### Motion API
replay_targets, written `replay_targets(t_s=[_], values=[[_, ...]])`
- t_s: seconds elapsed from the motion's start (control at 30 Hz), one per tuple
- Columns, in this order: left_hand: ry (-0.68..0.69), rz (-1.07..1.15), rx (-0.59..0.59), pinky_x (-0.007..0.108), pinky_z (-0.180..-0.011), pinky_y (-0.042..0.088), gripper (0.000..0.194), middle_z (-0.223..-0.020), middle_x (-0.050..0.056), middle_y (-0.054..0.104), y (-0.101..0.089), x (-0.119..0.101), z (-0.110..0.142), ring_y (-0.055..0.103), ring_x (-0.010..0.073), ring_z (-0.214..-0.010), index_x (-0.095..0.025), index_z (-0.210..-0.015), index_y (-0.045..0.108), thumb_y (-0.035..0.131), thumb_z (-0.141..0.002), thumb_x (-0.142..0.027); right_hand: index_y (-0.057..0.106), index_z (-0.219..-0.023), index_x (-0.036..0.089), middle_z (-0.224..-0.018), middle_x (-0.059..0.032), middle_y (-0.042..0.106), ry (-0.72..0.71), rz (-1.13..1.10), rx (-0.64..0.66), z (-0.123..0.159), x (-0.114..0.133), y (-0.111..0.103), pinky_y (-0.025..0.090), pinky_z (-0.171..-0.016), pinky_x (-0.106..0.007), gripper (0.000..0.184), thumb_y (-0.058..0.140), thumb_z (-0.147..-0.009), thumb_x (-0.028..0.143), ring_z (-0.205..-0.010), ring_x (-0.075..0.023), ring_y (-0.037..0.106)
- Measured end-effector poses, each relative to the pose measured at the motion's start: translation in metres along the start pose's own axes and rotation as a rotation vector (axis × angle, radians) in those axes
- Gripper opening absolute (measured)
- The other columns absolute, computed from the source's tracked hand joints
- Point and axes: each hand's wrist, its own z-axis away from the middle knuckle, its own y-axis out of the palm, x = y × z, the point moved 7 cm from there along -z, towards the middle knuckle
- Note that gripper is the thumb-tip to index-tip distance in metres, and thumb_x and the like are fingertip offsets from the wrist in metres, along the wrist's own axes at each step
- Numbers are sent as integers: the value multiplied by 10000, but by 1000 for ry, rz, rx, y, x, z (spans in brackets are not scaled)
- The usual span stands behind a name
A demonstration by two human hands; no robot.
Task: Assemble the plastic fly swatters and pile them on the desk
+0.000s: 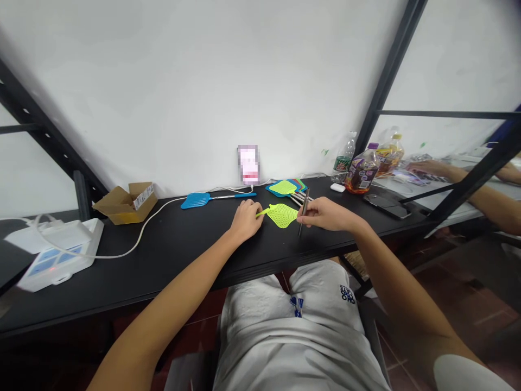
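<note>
Basically, a long, narrow black counter [195, 231] runs along a plain white wall [175, 98], w/ slanting black metal posts at both sides & dark-red floor tiles [203, 321] below. A person in pale shorts [260, 304] sits at it. Mid-counter, nr front edge: a lime-green perforated plastic swatter head [283, 216], its short stem in the left hand [246, 220], fingers curled round. The right hand [321, 213] pinches a slim dark metal rod [306, 199], fingers closed, at the head's right edge; can't tell if rod & head touch.

Behind: fanned stack of multicoloured plastic swatters [284, 187], lime on top. L of it, a blue plastic swatter w/ metal shaft [196, 200] & a lit phone [249, 164] upright vs. wall, on a white cable. Far L: open brown cardboard box [127, 206], then a white plastic power strip w/ blue panels [61, 263]. R: small white case [337, 187], clear green-label bottle [344, 161], purple-capped drink bottle [362, 171], flat black device [386, 206]. Beyond the R post, another person's arm [484, 198] over a pale table.
</note>
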Motion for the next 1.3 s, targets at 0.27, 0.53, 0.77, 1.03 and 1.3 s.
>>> replay_targets(t_s=[0.27, 0.53, 0.77, 1.03, 1.3], values=[[243, 296, -89, 316, -820, 464, 92, -902, 40, 566, -17, -29, 5, 549, 180, -896, -201, -962, 643, 579, -909, -241, 698, -926, 160, -697, -43, 690, -48, -164, -268, 9, 22, -21, 512, -613, -294, 374, 631, -857, 522, -622, -184, 657], [283, 344, -31, 306, -828, 468, 179, -955, 61, 602, -19, -38, 10, 573, 175, -900, -208, -1039, 657, 537, -943, -298, 677, -998, 176, -810, -65, 716, -123, -298, -361, 13, 33, -26, 559, -676, -335, 392, 648, -854, 539, -697, -205, 682], [311, 349, -51, 286, -810, 464, 176, -940, 54, 601, -22, -40, 12, 572, 163, -886, -200, -1018, 664, 540, -945, -302, 664, -992, 172, -777, -53, 703, -142, -326, -338, 10, 34, -20, 551, -647, -309, 347, 643, -875, 498, -666, -184, 672], [311, 402, -58, 293, -815, 488, 174, -1006, 71, 624, -24, -44, 12, 594, 168, -901, -199, -1007, 673, 561, -931, -307, 672, -1009, 161, -759, -53, 691, -131, -295, -327, 8, 37, -16, 549, -628, -295, 382, 642, -866, 514, -662, -180, 677], [262, 422, -34, 288, -776, 483, 143, -926, 44, 699, -19, -43, 11, 627, 161, -822, -200, -989, 628, 542, -923, -293, 659, -1028, 155, -696, -20, 647, -148, -345, -253, -4, 32, 3, 536, -612, -279, 344, 615, -888, 466, -635, -153, 651]])
